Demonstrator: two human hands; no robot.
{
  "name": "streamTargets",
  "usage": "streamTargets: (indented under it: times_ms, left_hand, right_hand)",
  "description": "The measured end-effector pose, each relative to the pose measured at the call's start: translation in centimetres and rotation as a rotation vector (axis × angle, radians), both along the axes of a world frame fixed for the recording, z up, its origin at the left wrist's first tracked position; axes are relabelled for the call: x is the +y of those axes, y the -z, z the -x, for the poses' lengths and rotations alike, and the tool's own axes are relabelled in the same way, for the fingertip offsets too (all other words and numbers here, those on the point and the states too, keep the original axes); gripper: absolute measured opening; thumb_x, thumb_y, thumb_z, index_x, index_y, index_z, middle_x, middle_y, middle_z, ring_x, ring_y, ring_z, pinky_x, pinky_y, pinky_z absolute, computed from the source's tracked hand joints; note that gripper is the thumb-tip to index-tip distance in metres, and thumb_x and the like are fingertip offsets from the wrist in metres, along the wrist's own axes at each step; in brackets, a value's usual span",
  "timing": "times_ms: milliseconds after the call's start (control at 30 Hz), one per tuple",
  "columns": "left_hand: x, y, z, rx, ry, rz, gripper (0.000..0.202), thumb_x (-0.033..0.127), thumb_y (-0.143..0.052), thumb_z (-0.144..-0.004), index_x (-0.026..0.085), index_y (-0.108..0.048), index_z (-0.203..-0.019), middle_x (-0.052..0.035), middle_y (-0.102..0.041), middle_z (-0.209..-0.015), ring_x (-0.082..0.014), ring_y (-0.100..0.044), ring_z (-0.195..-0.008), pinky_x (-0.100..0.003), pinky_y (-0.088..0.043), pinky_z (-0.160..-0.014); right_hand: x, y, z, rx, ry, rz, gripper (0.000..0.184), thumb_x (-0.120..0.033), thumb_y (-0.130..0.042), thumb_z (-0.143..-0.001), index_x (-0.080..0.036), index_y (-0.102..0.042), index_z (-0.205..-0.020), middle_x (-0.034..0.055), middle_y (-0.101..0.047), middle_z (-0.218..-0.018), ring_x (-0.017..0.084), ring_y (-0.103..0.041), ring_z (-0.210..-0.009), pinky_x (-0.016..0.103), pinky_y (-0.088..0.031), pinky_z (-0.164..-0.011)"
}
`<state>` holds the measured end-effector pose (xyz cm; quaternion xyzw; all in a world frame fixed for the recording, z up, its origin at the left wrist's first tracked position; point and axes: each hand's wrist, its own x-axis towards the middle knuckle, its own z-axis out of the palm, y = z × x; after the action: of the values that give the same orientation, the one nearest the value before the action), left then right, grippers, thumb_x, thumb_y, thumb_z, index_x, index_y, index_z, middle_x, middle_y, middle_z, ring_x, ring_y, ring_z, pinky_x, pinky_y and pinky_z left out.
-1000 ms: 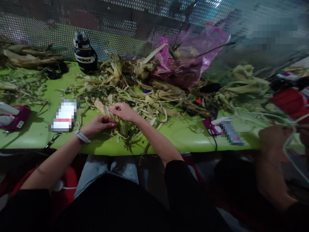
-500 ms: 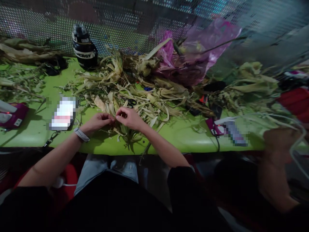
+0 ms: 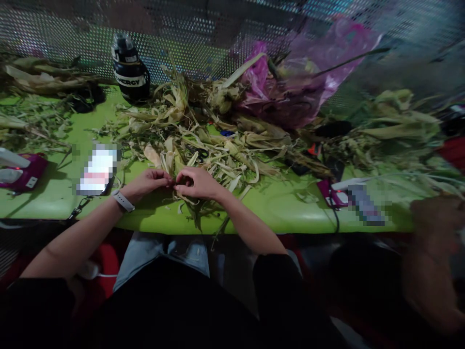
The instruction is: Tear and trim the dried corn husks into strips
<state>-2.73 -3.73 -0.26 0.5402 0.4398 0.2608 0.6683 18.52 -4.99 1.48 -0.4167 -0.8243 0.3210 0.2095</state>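
My left hand [image 3: 148, 182], with a pale watch on its wrist, and my right hand [image 3: 198, 183] meet fingertip to fingertip near the front edge of the green table [image 3: 276, 208]. Both are closed in a pinch on a strip of dried corn husk [image 3: 174, 167] that rises from the pile just behind them. A small bunch of greenish husk [image 3: 198, 213] lies under my right hand and hangs over the table edge. A big heap of dry husks [image 3: 218, 140] spreads behind my hands.
A black bottle [image 3: 130, 72] stands at the back left, a pink plastic bag [image 3: 290, 87] at the back right. A blurred phone [image 3: 97, 170] lies left of my hands, a purple device [image 3: 20, 172] at far left. Another person's arm [image 3: 432, 252] is at the right.
My right hand has come down and toward me, meeting my left hand lower on the husk. The other person's hand at the right has dropped and its pale strand is gone from view.
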Motion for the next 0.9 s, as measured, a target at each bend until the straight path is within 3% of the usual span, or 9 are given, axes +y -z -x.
streamTargets:
  times_ms: [167,333,633,900]
  left_hand:
    - [0.0,0.0,-0.2,0.039,0.024,-0.028,0.027,0.034,-0.082,-0.063,0.013,-0.067,-0.072,-0.0003,-0.067,-0.067,-0.0093,-0.057,-0.061,-0.02,-0.045,-0.061]
    - [0.1,0.2,-0.4,0.048,0.059,-0.044,0.024,0.032,-0.08,-0.065,0.013,-0.067,-0.073,-0.0008,-0.068,-0.069,-0.0098,-0.058,-0.063,-0.021,-0.046,-0.062]
    - [0.0,0.0,-0.4,0.022,0.053,-0.022,0.015,0.026,-0.075,-0.07,0.015,-0.065,-0.075,-0.0016,-0.07,-0.073,-0.0117,-0.063,-0.067,-0.025,-0.051,-0.071]
    - [0.1,0.0,-0.4,0.001,0.065,-0.026,0.022,0.028,-0.079,-0.068,0.014,-0.066,-0.078,-0.0028,-0.07,-0.076,-0.0134,-0.064,-0.07,-0.028,-0.052,-0.074]
  right_hand:
    - [-1.1,0.1,0.8,-0.224,0.023,-0.287,0.018,-0.029,-0.057,-0.083,-0.014,-0.067,-0.086,0.0081,-0.066,-0.086,0.017,-0.056,-0.077,0.028,-0.037,-0.069]
    - [-1.4,0.5,1.1,-0.346,-0.017,-0.42,0.019,-0.025,-0.052,-0.085,-0.013,-0.066,-0.088,0.0105,-0.067,-0.088,0.019,-0.056,-0.08,0.029,-0.034,-0.066]
    - [-0.9,0.9,0.6,-0.279,-0.047,-0.378,0.014,-0.02,-0.052,-0.083,-0.013,-0.065,-0.085,0.0089,-0.065,-0.085,0.017,-0.052,-0.074,0.029,-0.034,-0.067]
    - [-0.9,0.8,0.4,-0.251,-0.047,-0.351,0.013,-0.02,-0.053,-0.08,-0.015,-0.065,-0.083,0.0074,-0.065,-0.083,0.016,-0.051,-0.072,0.028,-0.031,-0.066]
